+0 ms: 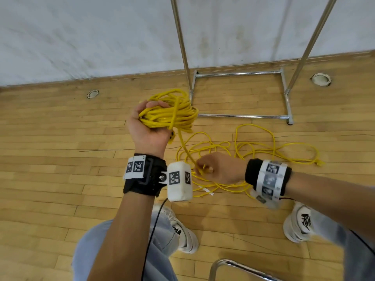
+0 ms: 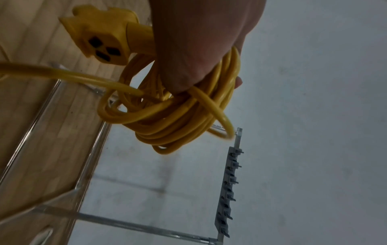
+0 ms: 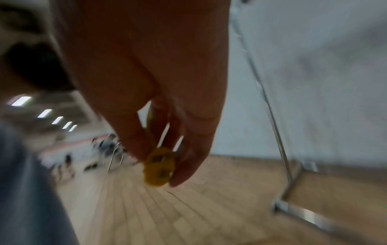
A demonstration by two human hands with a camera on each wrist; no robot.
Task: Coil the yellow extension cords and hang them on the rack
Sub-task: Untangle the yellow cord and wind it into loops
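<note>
A nearly finished coil (image 1: 172,112) is gripped in the left hand (image 1: 148,126), its tail end pinched by the right hand (image 1: 219,169). A second cord (image 1: 274,147) lies loose beyond the right hand. Nothing hangs on the rack (image 1: 241,74) ahead.

No legible txt, just tag patterns.

Head looks down; wrist views sit close (all share rack (image 1: 239,74)).

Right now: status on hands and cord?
Left hand grips coiled cord. Right hand pinches plug end. Second cord loose on floor. Rack empty-based, ahead.
</note>
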